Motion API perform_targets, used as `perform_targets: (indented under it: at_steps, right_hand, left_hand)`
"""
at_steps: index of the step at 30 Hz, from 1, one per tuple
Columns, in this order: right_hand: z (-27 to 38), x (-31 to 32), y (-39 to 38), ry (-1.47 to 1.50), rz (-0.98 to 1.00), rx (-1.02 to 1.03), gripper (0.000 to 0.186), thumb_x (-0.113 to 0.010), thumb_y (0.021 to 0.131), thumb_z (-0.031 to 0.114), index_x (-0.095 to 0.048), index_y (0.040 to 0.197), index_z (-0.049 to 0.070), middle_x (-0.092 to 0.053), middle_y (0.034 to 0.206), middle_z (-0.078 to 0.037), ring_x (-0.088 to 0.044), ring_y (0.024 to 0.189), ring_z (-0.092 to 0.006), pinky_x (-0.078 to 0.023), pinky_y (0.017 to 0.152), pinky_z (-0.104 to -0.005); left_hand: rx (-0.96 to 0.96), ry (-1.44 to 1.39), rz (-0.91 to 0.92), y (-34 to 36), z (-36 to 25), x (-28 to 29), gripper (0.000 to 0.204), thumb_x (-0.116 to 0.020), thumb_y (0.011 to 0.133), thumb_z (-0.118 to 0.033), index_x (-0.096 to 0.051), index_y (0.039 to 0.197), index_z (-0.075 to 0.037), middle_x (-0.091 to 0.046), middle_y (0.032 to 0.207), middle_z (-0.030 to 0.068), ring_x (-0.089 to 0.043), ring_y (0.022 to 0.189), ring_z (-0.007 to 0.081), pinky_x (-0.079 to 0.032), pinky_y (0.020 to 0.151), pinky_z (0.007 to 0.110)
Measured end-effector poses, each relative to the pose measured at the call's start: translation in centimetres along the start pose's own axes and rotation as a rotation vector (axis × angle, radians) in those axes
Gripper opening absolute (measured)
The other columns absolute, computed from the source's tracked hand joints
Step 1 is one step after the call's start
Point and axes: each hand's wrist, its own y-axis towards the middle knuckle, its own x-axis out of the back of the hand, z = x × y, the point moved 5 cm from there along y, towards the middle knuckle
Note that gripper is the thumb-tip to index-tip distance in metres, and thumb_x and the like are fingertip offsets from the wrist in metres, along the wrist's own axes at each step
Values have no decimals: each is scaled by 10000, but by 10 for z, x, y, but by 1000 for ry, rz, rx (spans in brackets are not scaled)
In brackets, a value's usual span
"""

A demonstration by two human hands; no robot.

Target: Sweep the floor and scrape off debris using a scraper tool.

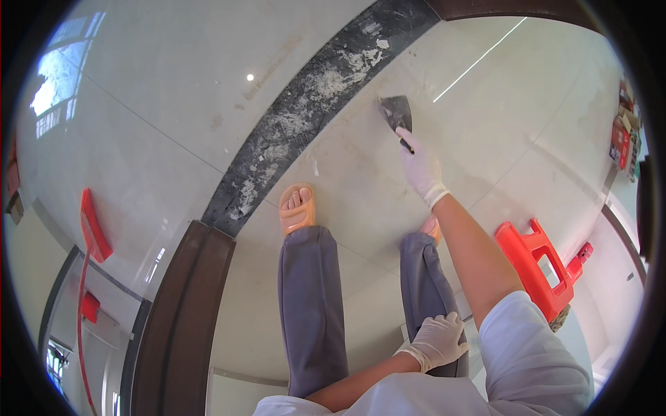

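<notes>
My right hand (pixel 422 170), in a white glove, is closed around the handle of a wide putty knife (pixel 397 112). The knife's dark, fanned blade lies on or just over the pale floor tile, right of a dark stone threshold strip (pixel 295 111). Whitish, crusty residue covers much of that strip, and dusty smears mark the tile beside it. Also gloved, my left hand (pixel 438 341) rests on my right trouser leg (pixel 424 277) near the knee. Its fingers are curled, with no tool showing; the palm is hidden.
A red plastic stool (pixel 534 260) stands to my right. At far left is a red broom (pixel 94 225) with a long handle. Brown door frame posts (pixel 184 312) border the strip's ends. Boxes (pixel 619 139) sit at the far right. My feet wear orange sandals (pixel 297 216).
</notes>
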Motion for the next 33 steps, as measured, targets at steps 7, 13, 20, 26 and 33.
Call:
perform_targets:
  at_steps: [7, 13, 20, 26, 33]
  right_hand:
    - [-13, -2, -6, -75, -45, 29, 338, -489, 886, 228, -574, 1211, 266, -629, 993, -193, -614, 880, -344, -479, 750, -393]
    - [25, 16, 18, 43, 112, -181, 354, -485, 872, 216, -573, 1213, 254, -632, 972, -194, -616, 875, -347, -478, 749, -395]
    - [16, 15, 16, 99, 91, -173, 344, -486, 879, 226, -575, 1210, 257, -632, 969, -187, -620, 878, -334, -473, 741, -400]
    - [21, 13, -5, -53, -93, 30, 335, -488, 882, 225, -575, 1205, 251, -624, 940, -197, -610, 834, -357, -474, 718, -403]
    - [-11, 1, 2, -32, -78, 53, 351, -506, 867, 212, -576, 1209, 256, -635, 934, -184, -617, 804, -347, -475, 718, -406]
  left_hand:
    - [11, 7, 30, 0, -2, 0, 490, -581, 816, -394, -551, 1048, 36, -528, 1055, 162, -576, 918, 325, -451, 776, 423]
    - [13, 25, 58, -1, 2, -6, 503, -581, 816, -398, -551, 1063, 39, -525, 1058, 169, -576, 908, 331, -452, 766, 424]
    - [-7, 9, 20, 0, -1, -6, 514, -578, 818, -403, -547, 1072, 42, -526, 1049, 165, -581, 896, 327, -456, 755, 423]
    - [4, 11, 10, -2, -3, 1, 514, -585, 811, -404, -548, 1068, 39, -523, 1033, 164, -580, 905, 324, -455, 763, 422]
    - [-17, 7, -20, 0, -2, -3, 483, -588, 814, -396, -548, 1021, 39, -521, 1020, 172, -576, 900, 330, -451, 771, 421]
